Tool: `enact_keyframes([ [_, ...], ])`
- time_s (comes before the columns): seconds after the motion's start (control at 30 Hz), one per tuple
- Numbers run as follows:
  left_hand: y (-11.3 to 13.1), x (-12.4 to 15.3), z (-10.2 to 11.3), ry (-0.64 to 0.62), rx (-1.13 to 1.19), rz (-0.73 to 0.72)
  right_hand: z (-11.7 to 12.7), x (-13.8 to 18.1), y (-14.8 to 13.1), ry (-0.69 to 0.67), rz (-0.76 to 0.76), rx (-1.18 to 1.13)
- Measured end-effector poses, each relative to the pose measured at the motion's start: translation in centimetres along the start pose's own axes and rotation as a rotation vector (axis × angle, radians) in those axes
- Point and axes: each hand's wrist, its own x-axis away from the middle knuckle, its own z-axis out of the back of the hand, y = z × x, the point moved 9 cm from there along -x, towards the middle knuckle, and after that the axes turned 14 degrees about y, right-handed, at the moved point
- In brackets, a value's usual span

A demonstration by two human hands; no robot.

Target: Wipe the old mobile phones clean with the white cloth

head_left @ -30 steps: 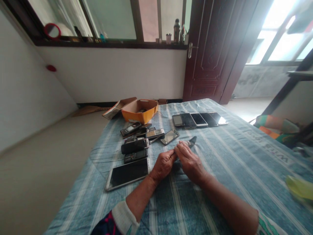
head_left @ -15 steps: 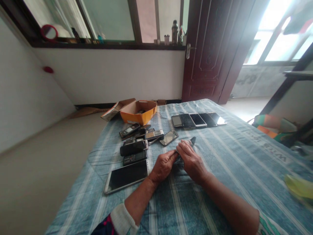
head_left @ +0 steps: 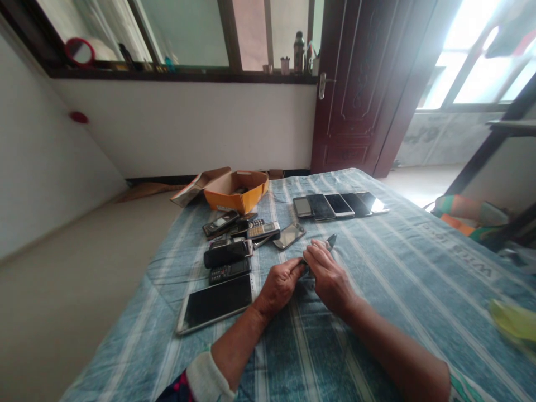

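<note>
Both my hands meet over a dark phone [head_left: 330, 241] just above the striped blue cloth [head_left: 402, 279]. My left hand [head_left: 280, 285] is curled around its near end. My right hand [head_left: 330, 278] covers most of it from above, fingers closed, so only the far tip shows. A small silver phone [head_left: 290, 235] lies just beyond my hands. To the left lies a pile of old keypad phones [head_left: 234, 240] and a large dark tablet-like phone [head_left: 215, 303].
A row of several smartphones [head_left: 340, 205] lies side by side at the far middle. An open orange box [head_left: 237, 190] with its lid stands at the far left corner. A dark door and window sill with bottles are behind. Something yellow-green [head_left: 513, 322] lies at the right edge.
My hands have stayed on the dark phone with barely any shift. The view has drifted slightly, so everything sits a little further left.
</note>
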Motion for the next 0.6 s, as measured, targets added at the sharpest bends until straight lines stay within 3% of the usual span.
enact_keyframes([
  [0.6,-0.22,-0.12,0.06,-0.006,0.021,0.01,-0.17,0.4,-0.26,-0.008,0.066,0.031],
])
